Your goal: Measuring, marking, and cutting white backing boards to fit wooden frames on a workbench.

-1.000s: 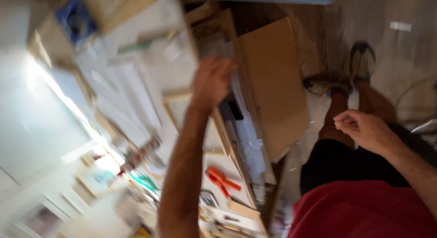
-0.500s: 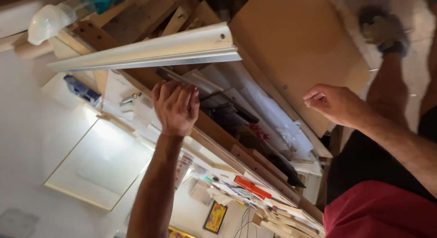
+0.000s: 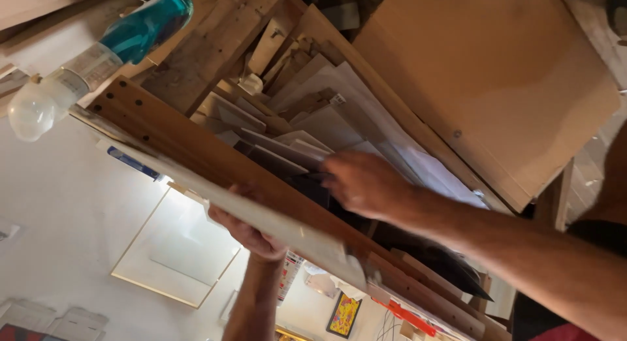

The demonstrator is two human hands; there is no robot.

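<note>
— Head view: what do I have in hand?
— My left hand (image 3: 251,233) grips a long pale board (image 3: 261,214) from beneath, flat and smooth-edged. My right hand (image 3: 366,184), fingers loosely spread, reaches among stacked thin sheets (image 3: 307,129) just above that board. A rough brown cardboard panel (image 3: 496,86) leans beyond the right hand.

Rack rail (image 3: 196,152): bare wood, matt, drilled. Stored sheets (image 3: 339,119): pale matt paper and card (edges worn). Big panel (image 3: 496,86): smooth brown board. Spray bottle (image 3: 98,54): glossy clear plastic.
</note>
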